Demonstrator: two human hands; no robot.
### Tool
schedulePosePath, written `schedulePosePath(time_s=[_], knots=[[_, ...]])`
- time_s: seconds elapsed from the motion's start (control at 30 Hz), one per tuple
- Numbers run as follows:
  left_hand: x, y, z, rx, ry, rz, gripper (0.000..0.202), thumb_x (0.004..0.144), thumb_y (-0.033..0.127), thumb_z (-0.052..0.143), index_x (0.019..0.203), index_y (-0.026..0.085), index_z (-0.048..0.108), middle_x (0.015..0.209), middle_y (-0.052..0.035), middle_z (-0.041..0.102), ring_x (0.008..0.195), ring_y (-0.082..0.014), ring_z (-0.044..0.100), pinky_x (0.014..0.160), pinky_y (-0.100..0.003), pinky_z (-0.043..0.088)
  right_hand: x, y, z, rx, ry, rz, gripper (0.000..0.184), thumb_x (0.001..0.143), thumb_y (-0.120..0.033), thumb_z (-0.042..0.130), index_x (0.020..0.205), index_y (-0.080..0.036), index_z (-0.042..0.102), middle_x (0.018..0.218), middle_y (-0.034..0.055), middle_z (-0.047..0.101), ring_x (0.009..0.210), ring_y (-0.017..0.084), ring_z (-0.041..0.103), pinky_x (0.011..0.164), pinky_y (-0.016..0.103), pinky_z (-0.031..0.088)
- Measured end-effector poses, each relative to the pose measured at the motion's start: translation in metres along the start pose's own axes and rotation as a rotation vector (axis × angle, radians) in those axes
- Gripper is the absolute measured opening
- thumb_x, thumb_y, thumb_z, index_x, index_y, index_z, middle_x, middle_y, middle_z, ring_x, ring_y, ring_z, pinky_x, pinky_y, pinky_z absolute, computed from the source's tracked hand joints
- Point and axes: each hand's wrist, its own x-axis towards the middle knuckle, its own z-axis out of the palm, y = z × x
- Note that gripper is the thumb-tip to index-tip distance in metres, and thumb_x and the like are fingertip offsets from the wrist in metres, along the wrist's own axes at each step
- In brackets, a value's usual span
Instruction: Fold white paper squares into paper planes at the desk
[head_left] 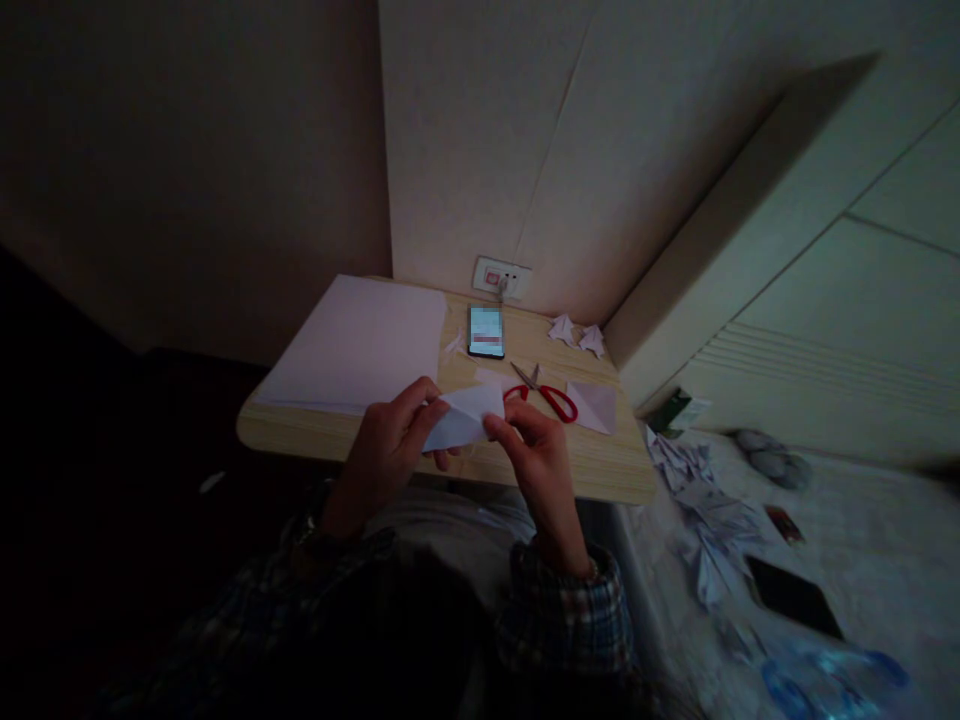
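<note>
1. Head view, work position: a folded sheet of white paper point(459, 418) is held raised in front of the person, above the near edge of the wooden tabletop point(622, 478), between the two hands.
2. Left hand point(391, 432): thumb and index finger pinch the left end of the folded sheet. The thumb lies along the upper side. Further fingertips show below the lower edge of the sheet.
3. Right hand point(536, 448): the thumb tip presses on the face of the sheet near its right end, and the curled index finger backs it at that end. The remaining fingers are largely hidden; their contact with the sheet cannot be told.
4. Sheet relative to fingers: the middle portion spans the gap between the two thumbs uncovered, with a crease line visible across it.
5. Beyond the right hand: red-handled scissors point(559, 402) lie with blades parted, pointing away from the person. A creased paper square point(598, 408) lies just beside the handles, to the right.
6. Far side of the tabletop: a smartphone point(486, 332) with lit screen lies below a wall socket point(502, 278). Two folded paper shapes point(591, 341) sit at the far right corner.
7. Left side of the tabletop: a stack of large white sheets point(360, 340) lies flat.
</note>
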Motion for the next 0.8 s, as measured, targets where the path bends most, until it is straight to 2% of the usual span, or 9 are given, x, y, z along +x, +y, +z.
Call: schedulePosePath(time_s=[0.07, 0.13, 0.27, 0.37, 0.43, 0.53, 0.67, 0.73, 0.8], knots=[[0.0, 0.0, 0.0, 0.007, 0.003, -0.001, 0.02, 0.09, 0.035, 0.042, 0.074, 0.023, 0.044, 0.055, 0.004, 0.066, 0.036, -0.0114, 0.053, 0.041, -0.021, 0.038, 0.0, 0.0, 0.0, -0.013, 0.002, -0.008, 0.027, 0.078, -0.033, 0.062, 0.055, -0.02, 0.056, 0.06, -0.0029, 0.054, 0.063, 0.014, 0.05, 0.063, 0.027, 0.04], [0.001, 0.0, 0.001, 0.052, 0.023, 0.018, 0.02, 0.09, 0.034, 0.042, 0.073, 0.023, 0.044, 0.053, 0.0045, 0.065, 0.034, -0.0106, 0.049, 0.039, -0.02, 0.033, -0.001, 0.0, 0.001, 0.009, -0.011, 0.0, 0.025, 0.08, -0.034, 0.06, 0.058, -0.021, 0.059, 0.062, -0.0024, 0.056, 0.065, 0.014, 0.052, 0.065, 0.027, 0.041], [0.002, 0.0, 0.001, 0.098, 0.007, 0.052, 0.017, 0.089, 0.031, 0.043, 0.074, 0.023, 0.046, 0.049, 0.0048, 0.062, 0.044, -0.0122, 0.053, 0.045, -0.02, 0.035, -0.002, 0.001, 0.005, 0.071, -0.05, 0.084, 0.013, 0.073, -0.033, 0.069, 0.072, -0.02, 0.066, 0.071, -0.001, 0.064, 0.07, 0.016, 0.056, 0.066, 0.028, 0.043], [0.003, 0.001, 0.0, 0.067, -0.067, 0.049, 0.013, 0.089, 0.032, 0.046, 0.081, 0.022, 0.049, 0.055, 0.0054, 0.065, 0.043, -0.0106, 0.05, 0.046, -0.019, 0.035, -0.002, 0.003, 0.006, 0.095, 0.029, 0.144, 0.015, 0.068, -0.032, 0.073, 0.074, -0.019, 0.068, 0.07, -0.001, 0.066, 0.067, 0.016, 0.056, 0.063, 0.028, 0.045], [0.003, 0.002, -0.001, 0.051, -0.102, 0.051, 0.013, 0.088, 0.033, 0.049, 0.084, 0.021, 0.053, 0.057, 0.0056, 0.066, 0.042, -0.0095, 0.047, 0.046, -0.019, 0.034, -0.002, 0.004, 0.004, 0.151, 0.111, 0.132, 0.014, 0.067, -0.03, 0.074, 0.075, -0.019, 0.07, 0.071, -0.0009, 0.068, 0.069, 0.017, 0.058, 0.066, 0.029, 0.047], [0.002, 0.005, -0.003, 0.09, -0.095, 0.083, 0.02, 0.085, 0.031, 0.052, 0.073, 0.018, 0.06, 0.054, 0.0053, 0.064, 0.042, -0.0084, 0.044, 0.047, -0.019, 0.034, -0.001, 0.004, 0.001, 0.225, 0.208, 0.077, 0.013, 0.066, -0.028, 0.073, 0.076, -0.02, 0.071, 0.074, -0.001, 0.07, 0.072, 0.017, 0.06, 0.068, 0.03, 0.049], [-0.001, 0.011, -0.004, 0.127, -0.068, 0.096, 0.03, 0.084, 0.03, 0.053, 0.061, 0.017, 0.067, 0.053, 0.0038, 0.062, 0.042, -0.0069, 0.042, 0.044, -0.019, 0.031, -0.001, 0.007, 0.0, 0.246, 0.243, 0.04, 0.011, 0.066, -0.028, 0.073, 0.073, -0.021, 0.071, 0.071, -0.0014, 0.069, 0.068, 0.015, 0.059, 0.066, 0.029, 0.048], [-0.003, 0.013, -0.005, 0.08, -0.096, 0.041, 0.03, 0.085, 0.033, 0.052, 0.069, 0.017, 0.071, 0.056, 0.003, 0.064, 0.039, -0.0061, 0.041, 0.041, -0.019, 0.03, -0.002, 0.01, 0.0, 0.258, 0.253, 0.018, 0.012, 0.066, -0.03, 0.073, 0.073, -0.02, 0.07, 0.07, -0.0019, 0.068, 0.067, 0.015, 0.058, 0.066, 0.029, 0.048], [-0.004, 0.013, -0.006, -0.011, -0.144, -0.008, 0.029, 0.085, 0.038, 0.053, 0.088, 0.017, 0.072, 0.064, 0.001, 0.068, 0.036, -0.0059, 0.041, 0.038, -0.019, 0.032, -0.002, 0.013, 0.0, 0.293, 0.251, -0.01, 0.011, 0.067, -0.029, 0.074, 0.074, -0.021, 0.07, 0.07, -0.0025, 0.068, 0.067, 0.014, 0.058, 0.068, 0.029, 0.047]])
